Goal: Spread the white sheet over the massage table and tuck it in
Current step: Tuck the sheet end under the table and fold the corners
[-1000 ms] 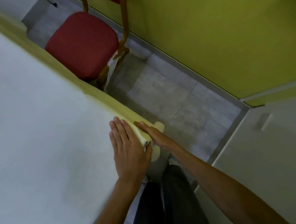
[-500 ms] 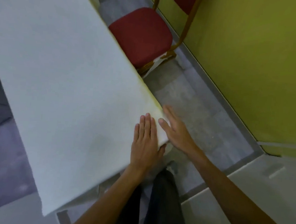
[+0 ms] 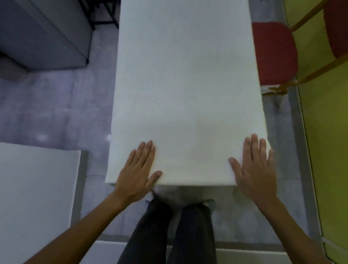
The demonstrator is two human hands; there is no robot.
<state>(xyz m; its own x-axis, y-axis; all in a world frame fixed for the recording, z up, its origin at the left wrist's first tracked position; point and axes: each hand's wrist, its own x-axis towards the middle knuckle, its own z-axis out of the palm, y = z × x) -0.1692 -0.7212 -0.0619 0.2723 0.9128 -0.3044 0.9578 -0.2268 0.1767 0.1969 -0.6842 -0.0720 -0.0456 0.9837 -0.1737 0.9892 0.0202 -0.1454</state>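
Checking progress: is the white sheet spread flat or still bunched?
Spread flat: the white fabric sheet lies smooth, without wrinkles, across the table top, both open hands on its near end.

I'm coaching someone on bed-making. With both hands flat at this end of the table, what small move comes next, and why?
Probably slide both hands outward to smooth the white sheet. The left hand and right hand lie open and flat near its near corners, gripping nothing.

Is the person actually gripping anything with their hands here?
No. The left hand and right hand lie flat and open on the white sheet, near its close end.
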